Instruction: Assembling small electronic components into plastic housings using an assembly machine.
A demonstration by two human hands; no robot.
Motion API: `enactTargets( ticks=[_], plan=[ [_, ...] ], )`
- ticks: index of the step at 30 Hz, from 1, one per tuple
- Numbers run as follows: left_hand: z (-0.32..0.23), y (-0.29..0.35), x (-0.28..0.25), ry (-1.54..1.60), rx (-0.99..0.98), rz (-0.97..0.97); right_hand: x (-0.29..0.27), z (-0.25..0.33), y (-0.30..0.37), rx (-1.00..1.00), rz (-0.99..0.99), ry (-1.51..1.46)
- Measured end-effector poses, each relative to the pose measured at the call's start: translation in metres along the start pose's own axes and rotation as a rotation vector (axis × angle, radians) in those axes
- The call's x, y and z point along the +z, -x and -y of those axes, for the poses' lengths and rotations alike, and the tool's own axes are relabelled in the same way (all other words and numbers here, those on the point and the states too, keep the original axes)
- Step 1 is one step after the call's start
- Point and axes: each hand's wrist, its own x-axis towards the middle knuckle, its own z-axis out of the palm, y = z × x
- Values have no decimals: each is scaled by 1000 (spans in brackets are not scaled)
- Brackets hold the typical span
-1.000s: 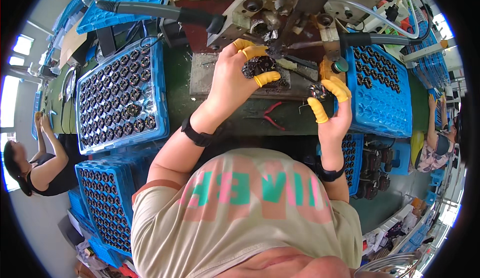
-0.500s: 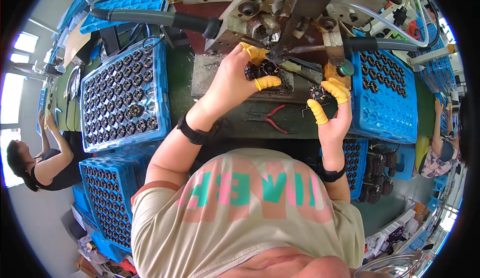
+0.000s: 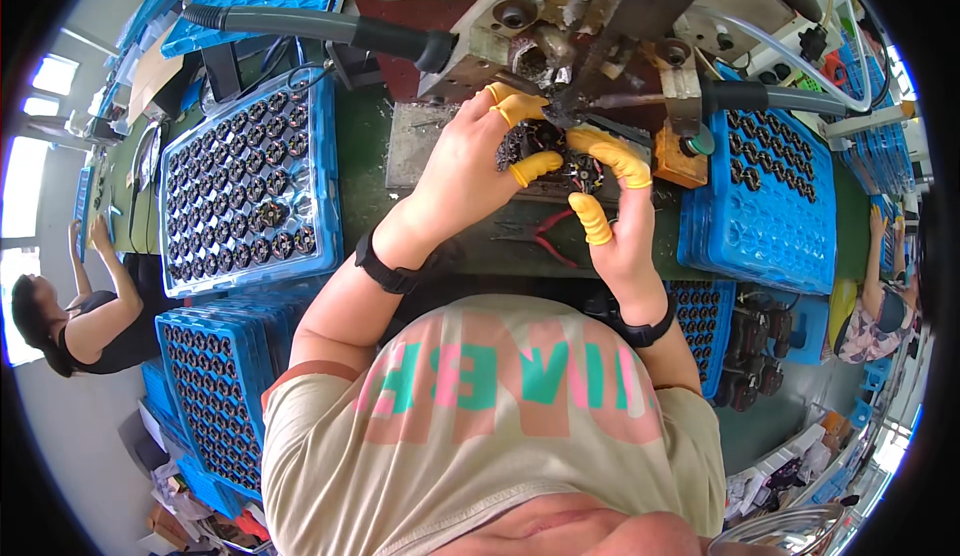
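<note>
Yellow finger cots cover the thumb and fingertips of both my hands. My left hand (image 3: 462, 171) is closed around a small round black motor part (image 3: 533, 142) at the foot of the machine's tooling (image 3: 565, 106). Close beside it, my right hand (image 3: 628, 226) grips another round black motor part (image 3: 581, 172) with thin coloured wires on it. The two parts are very near each other; whether they touch is hard to tell. Beneath them lies a metal base plate (image 3: 415, 146) strewn with small chips.
Red-handled pliers (image 3: 550, 241) lie on the green bench in front of the plate. A blue tray (image 3: 330, 206) of motor parts stands left, a partly filled blue tray (image 3: 780, 236) right. Grey hoses (image 3: 320, 34) flank the machine. One co-worker (image 3: 110, 306) is far left, another far right.
My right hand has moved left with its motor part, from beside the plate to close by my left hand. My left hand stays nearly in place, still holding its part.
</note>
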Motion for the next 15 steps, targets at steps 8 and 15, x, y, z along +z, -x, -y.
enactTargets(
  ticks=[8, 15],
  plan=[
    [-5, -1, -4, 4, -18, 21, 2, -1, -2, -45, 16, 17],
    [0, -3, -4, 29, 57, 35, -1, -3, -3, -110, 27, 135]
  ],
)
